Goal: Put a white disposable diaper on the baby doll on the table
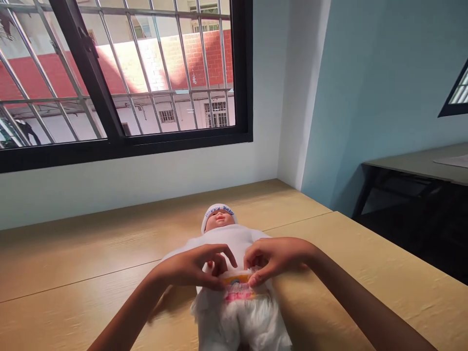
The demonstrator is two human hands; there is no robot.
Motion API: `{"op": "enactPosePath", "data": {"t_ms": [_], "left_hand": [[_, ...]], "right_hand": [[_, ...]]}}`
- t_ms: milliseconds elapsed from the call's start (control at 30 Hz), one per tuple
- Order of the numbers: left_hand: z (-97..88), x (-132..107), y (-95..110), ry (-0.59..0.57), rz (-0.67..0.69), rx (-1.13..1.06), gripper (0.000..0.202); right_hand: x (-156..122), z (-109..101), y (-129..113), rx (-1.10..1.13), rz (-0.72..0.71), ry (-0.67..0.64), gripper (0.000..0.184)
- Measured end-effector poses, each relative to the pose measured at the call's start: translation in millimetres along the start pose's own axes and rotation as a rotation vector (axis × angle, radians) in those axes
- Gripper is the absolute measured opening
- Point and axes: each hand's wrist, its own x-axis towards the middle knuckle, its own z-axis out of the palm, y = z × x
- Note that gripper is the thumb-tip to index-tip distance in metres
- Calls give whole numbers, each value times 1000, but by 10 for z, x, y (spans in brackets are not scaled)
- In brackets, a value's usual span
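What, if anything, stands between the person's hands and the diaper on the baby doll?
Nothing visible does: the left hand and right hand are right at the top edge of the diaper on the baby doll, with no object between them.

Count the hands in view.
2: the left hand and the right hand, both at the waistband of the baby doll's white diaper; no others show.

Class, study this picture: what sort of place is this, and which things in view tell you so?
Probably a baby-care practice room rather than a home: a baby doll in a diaper lies on a long wooden table, and a plain second desk stands by the blue wall.
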Motion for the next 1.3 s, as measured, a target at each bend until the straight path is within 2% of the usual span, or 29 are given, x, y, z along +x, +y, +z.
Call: {"op": "enactPosePath", "data": {"t_ms": [100,300,433,600,800,1033,1300], "left_hand": [[2,40,-19,0,-23,-82,30],[4,44,3,20,-78,-22,30],[2,33,4,23,-56,-6,28],[7,19,4,37,-38,-28,28],[5,25,-30,55,-10,2,25],[-22,34,-49,25,64,3,18],[-50,47,-95,-16,101,21,20]], "right_hand": [[-12,4,-41,50,1,64,41],[-4,51,-161,1,-38,155,36],[-4,82,-180,-60,-76,201,29],[-13,107,-191,-17,-165,236,22],[-31,137,-304,-102,-160,313,15],[-46,134,-326,-112,-144,288,11],[-77,118,-351,-124,-128,289,8]]}}
